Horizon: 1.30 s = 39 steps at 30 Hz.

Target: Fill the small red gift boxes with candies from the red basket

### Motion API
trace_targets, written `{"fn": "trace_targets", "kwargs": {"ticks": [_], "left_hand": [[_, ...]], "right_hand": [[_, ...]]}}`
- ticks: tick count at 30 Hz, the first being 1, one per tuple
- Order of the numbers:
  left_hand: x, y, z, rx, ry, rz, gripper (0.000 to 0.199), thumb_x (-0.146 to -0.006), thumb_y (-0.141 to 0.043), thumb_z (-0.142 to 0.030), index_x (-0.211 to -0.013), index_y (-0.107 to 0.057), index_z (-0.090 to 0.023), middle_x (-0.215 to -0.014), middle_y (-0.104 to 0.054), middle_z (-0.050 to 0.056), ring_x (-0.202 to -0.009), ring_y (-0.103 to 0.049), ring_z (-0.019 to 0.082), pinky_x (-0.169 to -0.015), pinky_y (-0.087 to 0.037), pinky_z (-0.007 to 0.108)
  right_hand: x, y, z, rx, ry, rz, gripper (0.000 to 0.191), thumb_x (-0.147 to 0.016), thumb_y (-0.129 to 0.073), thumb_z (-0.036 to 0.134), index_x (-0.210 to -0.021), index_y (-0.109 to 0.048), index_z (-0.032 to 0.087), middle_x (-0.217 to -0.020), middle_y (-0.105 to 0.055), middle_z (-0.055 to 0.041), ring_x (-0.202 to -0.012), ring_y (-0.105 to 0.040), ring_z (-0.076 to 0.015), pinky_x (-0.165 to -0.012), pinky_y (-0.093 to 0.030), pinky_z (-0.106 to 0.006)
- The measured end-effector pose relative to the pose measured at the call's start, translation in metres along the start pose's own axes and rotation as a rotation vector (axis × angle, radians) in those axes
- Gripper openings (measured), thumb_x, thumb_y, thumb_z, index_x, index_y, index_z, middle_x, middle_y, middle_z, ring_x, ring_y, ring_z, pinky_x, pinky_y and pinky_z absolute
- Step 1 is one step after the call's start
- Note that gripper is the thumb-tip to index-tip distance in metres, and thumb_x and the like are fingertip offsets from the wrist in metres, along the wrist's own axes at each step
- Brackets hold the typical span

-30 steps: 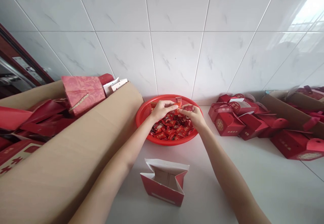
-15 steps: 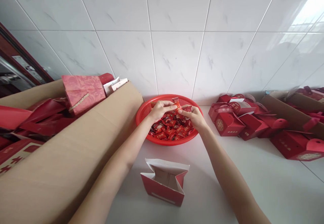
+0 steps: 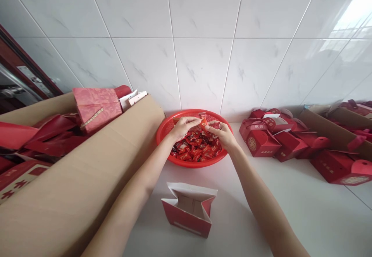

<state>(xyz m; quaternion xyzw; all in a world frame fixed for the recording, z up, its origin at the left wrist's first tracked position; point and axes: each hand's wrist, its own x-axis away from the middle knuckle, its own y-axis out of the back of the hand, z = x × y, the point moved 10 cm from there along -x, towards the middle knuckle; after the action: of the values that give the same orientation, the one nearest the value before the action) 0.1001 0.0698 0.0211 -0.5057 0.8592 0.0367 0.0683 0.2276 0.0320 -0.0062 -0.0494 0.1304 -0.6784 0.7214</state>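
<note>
Both hands are over a red plastic basket (image 3: 193,164) against the wall, filled with red-wrapped candies (image 3: 197,148). My left hand (image 3: 185,126) pinches a red candy (image 3: 204,123) between thumb and fingers. My right hand (image 3: 221,132) is closed on the other side of that same candy, with more red wrapper showing beside its fingers. Nearer to me, an open red paper box (image 3: 187,214) with a white inside stands upright on the white surface, between my forearms. Nothing shows inside it.
On the left a big cardboard box (image 3: 95,164) holds red boxes and a pink bag (image 3: 97,108). Folded red gift boxes (image 3: 263,143) stand at the right, beside another cardboard box (image 3: 328,127). A tiled wall rises behind.
The fingers of both hands have shifted slightly around the candy, and more of its wrapper shows between them. The view has tilted a little; the open box and basket stay in place.
</note>
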Motion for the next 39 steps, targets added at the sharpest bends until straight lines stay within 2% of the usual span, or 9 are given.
{"fn": "trace_targets", "kwargs": {"ticks": [5,8,11,15,18,24,30,33,39], "left_hand": [[0.007,0.021,-0.004,0.055,-0.015,-0.16,0.043,-0.061,-0.085,-0.054,-0.083,-0.078,-0.018,-0.08,-0.074,0.004,-0.086,-0.067,0.021,-0.09,-0.052,0.037],[0.028,0.03,-0.018,0.031,-0.023,-0.157,0.043,-0.062,-0.086,-0.056,-0.082,-0.077,-0.019,-0.081,-0.073,0.004,-0.086,-0.067,0.021,-0.091,-0.052,0.038],[0.068,0.021,-0.05,-0.121,-0.077,0.051,0.036,-0.075,-0.078,-0.055,-0.079,-0.077,-0.019,-0.097,-0.074,0.008,-0.096,-0.066,0.024,-0.097,-0.05,0.04],[0.138,-0.017,-0.083,-0.386,-0.08,0.467,0.025,-0.083,-0.074,-0.048,-0.083,-0.082,-0.025,-0.126,-0.069,0.009,-0.12,-0.06,0.03,-0.106,-0.045,0.042],[0.166,-0.031,-0.086,-0.607,-0.007,0.516,0.02,-0.087,-0.071,-0.043,-0.094,-0.082,-0.028,-0.131,-0.068,0.005,-0.123,-0.06,0.027,-0.108,-0.043,0.035],[0.172,-0.035,-0.068,-0.696,0.063,0.393,0.023,-0.091,-0.063,-0.042,-0.099,-0.077,-0.026,-0.097,-0.075,0.001,-0.095,-0.067,0.02,-0.085,-0.051,0.028],[0.165,-0.027,-0.039,-0.723,0.262,0.292,0.037,-0.085,-0.064,-0.054,-0.071,-0.069,-0.02,-0.064,-0.064,-0.002,-0.066,-0.059,0.016,-0.058,-0.044,0.024],[0.163,-0.031,-0.036,-0.636,0.258,0.318,0.03,-0.078,-0.072,-0.05,-0.088,-0.072,-0.022,-0.08,-0.072,-0.001,-0.079,-0.065,0.019,-0.069,-0.049,0.026],[0.164,-0.03,-0.03,-0.63,0.265,0.395,0.05,-0.066,-0.084,-0.046,-0.111,-0.074,-0.025,-0.11,-0.074,0.003,-0.104,-0.067,0.025,-0.087,-0.05,0.031]], "right_hand": [[0.0,-0.005,0.002,-0.059,-0.004,0.048,0.044,-0.062,-0.087,0.05,-0.081,-0.064,0.017,-0.067,-0.068,0.0,-0.056,-0.058,-0.0125,-0.047,-0.039,-0.023],[0.001,-0.01,0.008,-0.1,-0.036,0.086,0.044,-0.063,-0.086,0.05,-0.082,-0.063,0.018,-0.067,-0.067,0.0002,-0.056,-0.059,-0.0133,-0.045,-0.038,-0.023],[0.013,-0.02,0.032,-0.107,0.003,0.17,0.041,-0.066,-0.085,0.048,-0.083,-0.062,0.019,-0.067,-0.066,0.0006,-0.055,-0.058,-0.0133,-0.043,-0.037,-0.022],[0.052,-0.041,0.078,-0.038,0.101,0.316,0.035,-0.073,-0.082,0.045,-0.086,-0.061,0.02,-0.064,-0.064,0.0016,-0.051,-0.058,-0.0134,-0.042,-0.04,-0.022],[0.091,-0.067,0.102,0.057,0.156,0.489,0.026,-0.08,-0.079,0.038,-0.089,-0.064,0.019,-0.071,-0.067,-0.0007,-0.058,-0.063,-0.015,-0.048,-0.046,-0.024],[0.142,-0.114,0.107,0.474,0.213,0.742,0.015,-0.084,-0.077,0.026,-0.09,-0.066,0.017,-0.079,-0.066,-0.0006,-0.07,-0.058,-0.0127,-0.06,-0.045,-0.023],[0.143,-0.121,0.103,0.713,0.265,0.73,0.012,-0.09,-0.069,0.027,-0.091,-0.062,0.018,-0.081,-0.065,-0.0005,-0.069,-0.054,-0.0116,-0.062,-0.043,-0.023],[0.141,-0.116,0.094,0.835,0.279,0.713,0.012,-0.092,-0.067,0.03,-0.093,-0.062,0.019,-0.081,-0.066,-0.0007,-0.067,-0.053,-0.012,-0.06,-0.041,-0.023],[0.137,-0.101,0.072,1.054,0.139,0.756,0.011,-0.094,-0.062,0.03,-0.089,-0.061,0.02,-0.07,-0.063,0.0015,-0.059,-0.049,-0.0117,-0.054,-0.034,-0.025]]}}
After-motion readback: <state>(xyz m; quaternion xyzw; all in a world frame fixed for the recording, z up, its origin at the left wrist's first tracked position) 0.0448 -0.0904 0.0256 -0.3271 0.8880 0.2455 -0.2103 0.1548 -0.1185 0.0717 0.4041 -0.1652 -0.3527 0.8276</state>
